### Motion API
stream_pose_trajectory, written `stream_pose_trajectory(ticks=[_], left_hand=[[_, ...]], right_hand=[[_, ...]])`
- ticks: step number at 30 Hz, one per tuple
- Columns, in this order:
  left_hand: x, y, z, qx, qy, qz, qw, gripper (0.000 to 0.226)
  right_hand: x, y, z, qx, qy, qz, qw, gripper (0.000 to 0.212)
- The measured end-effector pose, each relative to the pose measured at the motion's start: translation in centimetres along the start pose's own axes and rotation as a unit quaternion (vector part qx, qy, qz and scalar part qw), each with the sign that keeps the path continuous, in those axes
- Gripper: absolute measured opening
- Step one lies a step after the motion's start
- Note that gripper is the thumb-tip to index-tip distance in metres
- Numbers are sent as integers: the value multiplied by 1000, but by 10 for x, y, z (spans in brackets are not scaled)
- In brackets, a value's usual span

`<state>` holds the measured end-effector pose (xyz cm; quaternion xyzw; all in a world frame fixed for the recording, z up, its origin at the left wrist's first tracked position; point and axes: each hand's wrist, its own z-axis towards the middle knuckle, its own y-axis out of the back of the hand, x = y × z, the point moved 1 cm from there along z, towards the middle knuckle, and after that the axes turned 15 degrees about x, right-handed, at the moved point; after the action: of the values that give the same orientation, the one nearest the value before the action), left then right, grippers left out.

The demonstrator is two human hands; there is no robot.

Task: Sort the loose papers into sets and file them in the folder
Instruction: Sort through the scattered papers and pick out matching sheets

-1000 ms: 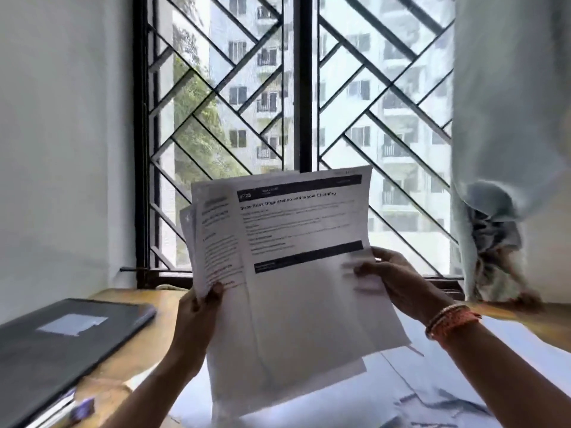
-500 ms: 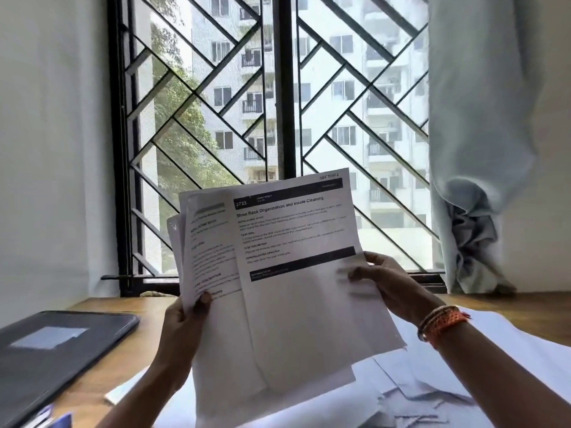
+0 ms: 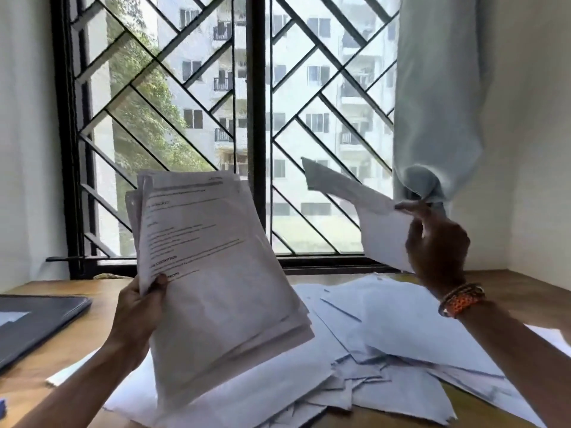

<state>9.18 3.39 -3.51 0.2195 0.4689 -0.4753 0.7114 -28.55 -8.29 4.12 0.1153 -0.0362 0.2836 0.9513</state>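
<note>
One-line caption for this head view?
Left hand grips a paper stack; right hand lifts one sheet above scattered papers.

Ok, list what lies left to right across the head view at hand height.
Dark folder → left hand gripping the sheaf of papers → window frame's centre post → single sheet → right hand pinching it → pale curtain.

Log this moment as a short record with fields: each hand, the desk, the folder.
left hand: grips a sheaf of printed sheets, raised
right hand: pinches a single sheet, held apart to the right
desk: wooden, loose papers scattered
folder: dark, closed, at far left
</note>
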Motion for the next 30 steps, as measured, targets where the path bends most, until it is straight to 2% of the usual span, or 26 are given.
stream_pose_trajectory(ticks=[3,5,6,8,9,10,11,12,14,17,20,22,25,28,30], left_hand=[[6,-5,0,-9,6,-3,1000,16],[5,-6,1,-19,-5,9,1000,20],[4,-5,2,-34,-11,16,999,21],[0,4,7,-98,-35,31,994,25],[-1,12,11,-143,-47,36,988,28],[-3,20,13,-187,-63,34,980,30],[-6,28,16,-228,-76,20,971,34],[-7,36,20,-259,-85,7,962,38],[-12,48,25,-300,-91,5,950,41],[-15,54,26,-298,-112,19,948,42],[-10,57,24,-294,-88,61,950,42],[-5,57,23,-302,-64,87,947,39],[1,59,20,-303,-47,126,944,40],[-3,67,20,-313,-40,142,938,41],[-8,69,19,-323,-42,159,932,42]], right_hand=[[-32,4,-46,142,108,-60,982,39],[-43,3,-76,268,130,-107,949,33],[-45,2,-86,376,108,-134,910,28],[-43,1,-90,585,-14,-172,792,25],[-40,2,-85,662,-81,-176,724,34],[-35,1,-79,720,-110,-177,662,52],[-26,-1,-74,751,-115,-181,624,73],[-12,-5,-69,763,-101,-191,610,90],[31,-11,-63,750,-66,-175,634,106],[120,-26,-70,716,-3,-57,695,112],[199,-49,-89,707,67,53,702,116],[236,-64,-102,703,105,72,699,113],[261,-79,-109,697,145,48,700,78],[268,-82,-103,678,155,40,718,44],[267,-80,-102,661,155,32,734,33]])
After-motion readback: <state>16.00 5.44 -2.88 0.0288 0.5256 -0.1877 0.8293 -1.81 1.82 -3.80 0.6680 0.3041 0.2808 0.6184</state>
